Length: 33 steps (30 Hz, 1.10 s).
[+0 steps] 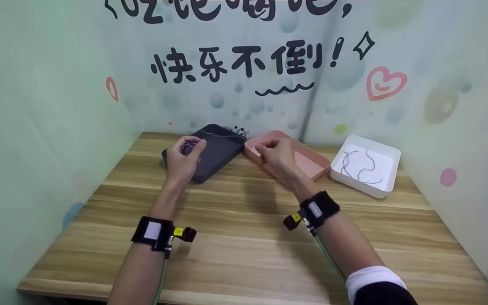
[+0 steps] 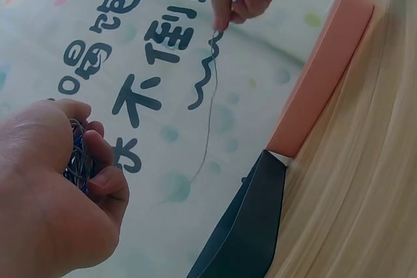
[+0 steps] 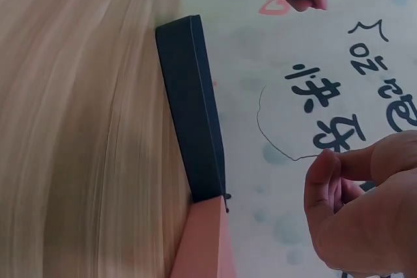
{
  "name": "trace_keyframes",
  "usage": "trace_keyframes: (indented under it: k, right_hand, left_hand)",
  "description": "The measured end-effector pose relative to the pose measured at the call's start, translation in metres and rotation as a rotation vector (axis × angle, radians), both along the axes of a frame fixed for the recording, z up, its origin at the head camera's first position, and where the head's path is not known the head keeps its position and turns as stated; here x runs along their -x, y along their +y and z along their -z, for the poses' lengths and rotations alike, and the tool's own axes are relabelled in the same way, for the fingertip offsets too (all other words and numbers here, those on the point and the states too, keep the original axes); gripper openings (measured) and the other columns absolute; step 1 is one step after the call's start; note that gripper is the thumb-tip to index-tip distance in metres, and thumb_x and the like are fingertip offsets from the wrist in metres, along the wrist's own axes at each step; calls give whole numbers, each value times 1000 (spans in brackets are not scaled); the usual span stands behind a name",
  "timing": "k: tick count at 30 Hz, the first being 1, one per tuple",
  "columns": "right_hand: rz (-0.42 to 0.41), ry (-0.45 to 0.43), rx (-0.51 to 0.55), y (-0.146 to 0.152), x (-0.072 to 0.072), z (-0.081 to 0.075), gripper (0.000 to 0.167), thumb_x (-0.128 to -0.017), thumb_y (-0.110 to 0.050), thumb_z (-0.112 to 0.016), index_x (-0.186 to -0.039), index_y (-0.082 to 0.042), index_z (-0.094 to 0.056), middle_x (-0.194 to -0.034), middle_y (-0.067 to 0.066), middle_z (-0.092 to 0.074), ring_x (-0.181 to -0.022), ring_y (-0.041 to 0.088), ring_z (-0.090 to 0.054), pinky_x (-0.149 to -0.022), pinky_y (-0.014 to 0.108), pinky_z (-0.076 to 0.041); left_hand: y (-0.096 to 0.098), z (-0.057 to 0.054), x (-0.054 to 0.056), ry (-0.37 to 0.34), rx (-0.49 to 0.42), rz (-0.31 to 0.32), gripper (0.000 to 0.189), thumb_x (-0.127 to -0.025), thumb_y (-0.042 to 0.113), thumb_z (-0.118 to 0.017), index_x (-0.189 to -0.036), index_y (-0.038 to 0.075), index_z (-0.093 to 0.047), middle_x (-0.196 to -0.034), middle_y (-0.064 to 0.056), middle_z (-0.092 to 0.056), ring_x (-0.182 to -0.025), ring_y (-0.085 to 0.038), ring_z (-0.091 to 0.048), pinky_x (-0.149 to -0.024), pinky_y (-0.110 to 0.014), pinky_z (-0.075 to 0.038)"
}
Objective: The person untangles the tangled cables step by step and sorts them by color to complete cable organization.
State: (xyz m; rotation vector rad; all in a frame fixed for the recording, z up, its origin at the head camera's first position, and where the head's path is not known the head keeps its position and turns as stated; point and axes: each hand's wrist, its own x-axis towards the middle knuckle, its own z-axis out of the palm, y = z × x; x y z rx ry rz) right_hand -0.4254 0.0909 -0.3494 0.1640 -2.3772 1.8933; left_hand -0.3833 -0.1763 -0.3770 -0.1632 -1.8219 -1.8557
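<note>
My left hand (image 1: 181,163) is raised over the dark grey tray (image 1: 216,159), its fingers curled round a tangled bundle of blue and grey strands (image 2: 78,161). Over the pink tray (image 1: 316,163), my right hand (image 1: 281,156) pinches one thin grey strand (image 2: 210,109) between thumb and fingertips. That strand (image 3: 259,122) curves away from the fingertips, with its far end loose in the right wrist view. Several similar thin strands (image 1: 371,163) lie inside the white tray (image 1: 356,186) on the right.
The three trays stand in a row toward the back of the wooden table (image 1: 227,254). Close behind them rises a printed backdrop (image 1: 244,101) with black lettering, and pale panels (image 1: 36,127) flank the table. A green cable (image 1: 326,254) runs along each forearm from a wrist camera.
</note>
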Motion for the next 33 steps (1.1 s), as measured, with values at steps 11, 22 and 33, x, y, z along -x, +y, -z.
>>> trace_keyframes:
  k: [11, 22, 33]
  right_hand:
    - [-6, -276, 247, -63, 21, 21, 20, -106, 0, -69, -126, 5, -73, -105, 17, -72, -77, 21, -74, -94, 46, -71]
    - [-182, -317, 162, -88, 18, 20, 19, -109, -1, -65, -120, 10, -76, -94, 15, -71, -77, 21, -74, -111, 54, -65]
    - [-368, -348, 187, -111, 21, 28, 25, -115, -6, -62, -136, 4, -72, -137, 29, -75, -91, 18, -76, -99, 41, -66]
  left_hand:
    - [-4, -2, -2, -21, -29, -24, 11, -104, 16, -82, -109, 8, -76, -74, 8, -63, -62, -6, -58, -60, -19, -49]
    - [-6, -3, -2, -28, -27, -32, 12, -104, 17, -82, -109, 8, -76, -77, 8, -64, -64, -6, -58, -63, -19, -51]
    - [-6, -2, -4, 8, -56, 7, 10, -105, 13, -81, -109, 5, -75, -72, 7, -62, -61, -6, -57, -57, -19, -48]
